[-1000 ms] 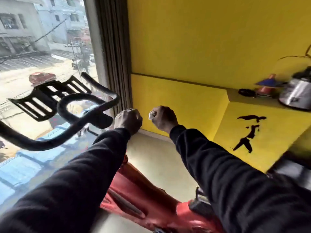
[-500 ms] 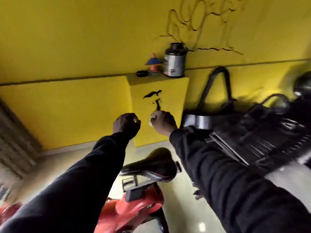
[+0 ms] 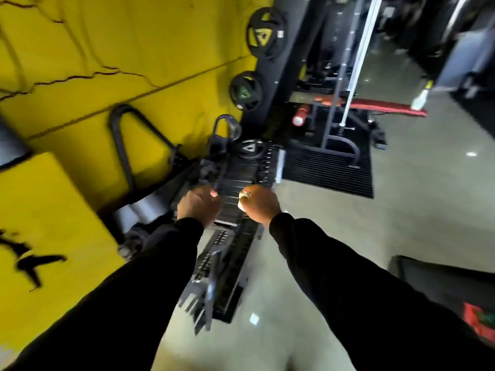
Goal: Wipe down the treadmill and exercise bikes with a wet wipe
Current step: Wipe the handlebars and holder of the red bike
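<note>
Both my arms in black sleeves reach forward over a black slatted treadmill (image 3: 242,167) that stands along the yellow wall. My right hand (image 3: 261,206) grips a crumpled white wet wipe (image 3: 242,201), which sticks out on the thumb side. My left hand (image 3: 199,206) is curled into a fist and holds nothing. Both hands hover above the treadmill belt, and I cannot tell whether they touch it. The treadmill's black side rail (image 3: 126,135) loops up on the left. No exercise bike is in view.
Weight plates (image 3: 265,33) hang on a black rack beyond the treadmill. A red bench (image 3: 375,105) and a spray bottle (image 3: 420,96) sit behind it. A black floor mat (image 3: 329,167) lies to the right. A yellow ledge (image 3: 40,210) juts out at left.
My view has swung right, away from the window and the red exercise bike, to the treadmill and weight rack. Both hands keep the same curled pose, the wipe still in the right.
</note>
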A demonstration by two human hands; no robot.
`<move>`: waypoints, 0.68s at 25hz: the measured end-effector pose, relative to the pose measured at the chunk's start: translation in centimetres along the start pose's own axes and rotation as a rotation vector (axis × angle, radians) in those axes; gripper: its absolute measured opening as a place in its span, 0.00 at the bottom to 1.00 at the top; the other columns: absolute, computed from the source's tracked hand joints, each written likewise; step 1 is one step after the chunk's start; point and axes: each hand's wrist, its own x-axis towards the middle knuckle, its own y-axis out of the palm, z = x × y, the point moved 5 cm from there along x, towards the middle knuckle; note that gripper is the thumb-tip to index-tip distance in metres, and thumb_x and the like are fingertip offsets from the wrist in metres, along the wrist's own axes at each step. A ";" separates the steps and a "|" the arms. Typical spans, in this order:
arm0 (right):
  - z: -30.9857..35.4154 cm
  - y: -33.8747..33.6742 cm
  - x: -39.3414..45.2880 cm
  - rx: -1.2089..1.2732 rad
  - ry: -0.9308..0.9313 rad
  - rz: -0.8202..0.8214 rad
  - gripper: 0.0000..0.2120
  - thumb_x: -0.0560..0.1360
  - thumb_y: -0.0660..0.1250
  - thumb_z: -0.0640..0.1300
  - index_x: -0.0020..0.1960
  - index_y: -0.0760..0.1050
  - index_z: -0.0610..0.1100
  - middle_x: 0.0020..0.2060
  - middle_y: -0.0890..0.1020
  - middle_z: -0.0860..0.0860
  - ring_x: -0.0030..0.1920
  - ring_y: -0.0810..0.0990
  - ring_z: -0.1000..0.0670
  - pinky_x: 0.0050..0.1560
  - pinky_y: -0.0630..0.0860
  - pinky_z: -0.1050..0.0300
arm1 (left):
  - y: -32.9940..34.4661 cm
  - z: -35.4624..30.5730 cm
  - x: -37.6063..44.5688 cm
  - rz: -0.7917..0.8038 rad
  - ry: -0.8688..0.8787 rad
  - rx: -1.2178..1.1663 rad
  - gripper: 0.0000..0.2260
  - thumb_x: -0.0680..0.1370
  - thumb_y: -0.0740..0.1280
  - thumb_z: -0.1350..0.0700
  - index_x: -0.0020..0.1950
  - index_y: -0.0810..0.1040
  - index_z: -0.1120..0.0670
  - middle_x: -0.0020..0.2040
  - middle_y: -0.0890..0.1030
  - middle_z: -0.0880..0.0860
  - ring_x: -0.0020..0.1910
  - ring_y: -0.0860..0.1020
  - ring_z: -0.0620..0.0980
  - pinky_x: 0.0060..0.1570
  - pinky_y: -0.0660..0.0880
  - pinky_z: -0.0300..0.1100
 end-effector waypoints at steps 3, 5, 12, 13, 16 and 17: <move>-10.8 -6.4 4.5 -0.027 0.142 -0.117 0.07 0.75 0.62 0.42 0.41 0.77 0.43 0.50 0.82 0.41 0.53 0.79 0.38 0.50 0.73 0.53 | 6.8 -10.9 6.1 0.114 0.110 0.016 0.14 0.80 0.61 0.48 0.54 0.81 0.55 0.58 0.81 0.60 0.58 0.79 0.62 0.54 0.75 0.49; -16.3 -9.9 7.1 -0.029 0.196 -0.128 0.12 0.77 0.58 0.43 0.48 0.80 0.40 0.52 0.81 0.41 0.54 0.79 0.39 0.52 0.74 0.52 | 10.1 -16.9 9.4 0.145 0.162 -0.019 0.14 0.79 0.61 0.48 0.54 0.80 0.55 0.58 0.81 0.61 0.58 0.78 0.63 0.53 0.75 0.49; -32.8 -20.8 14.0 -0.044 0.475 -0.301 0.10 0.76 0.60 0.45 0.48 0.79 0.44 0.47 0.82 0.44 0.50 0.80 0.41 0.49 0.75 0.54 | 20.8 -34.6 20.0 0.228 0.422 -0.093 0.11 0.79 0.62 0.49 0.55 0.80 0.52 0.56 0.82 0.56 0.56 0.78 0.59 0.50 0.73 0.45; -34.8 -21.6 14.8 -0.042 0.492 -0.316 0.10 0.77 0.60 0.45 0.48 0.79 0.43 0.48 0.82 0.44 0.50 0.80 0.40 0.49 0.74 0.55 | 22.2 -36.6 21.2 0.241 0.462 -0.103 0.11 0.79 0.63 0.49 0.54 0.80 0.53 0.55 0.82 0.56 0.56 0.78 0.59 0.49 0.72 0.45; -42.2 -25.9 18.3 -0.105 0.591 -0.391 0.09 0.76 0.61 0.45 0.45 0.79 0.42 0.48 0.83 0.43 0.50 0.80 0.39 0.46 0.72 0.56 | 27.8 -44.0 26.2 0.289 0.591 -0.156 0.10 0.79 0.63 0.50 0.52 0.81 0.53 0.52 0.83 0.56 0.54 0.79 0.60 0.46 0.71 0.45; -45.0 -27.3 19.2 -0.101 0.641 -0.428 0.10 0.75 0.61 0.46 0.46 0.79 0.43 0.48 0.83 0.43 0.50 0.80 0.39 0.46 0.72 0.57 | 29.5 -46.5 27.9 0.323 0.617 -0.188 0.09 0.79 0.64 0.50 0.51 0.81 0.53 0.51 0.83 0.55 0.53 0.79 0.59 0.46 0.72 0.45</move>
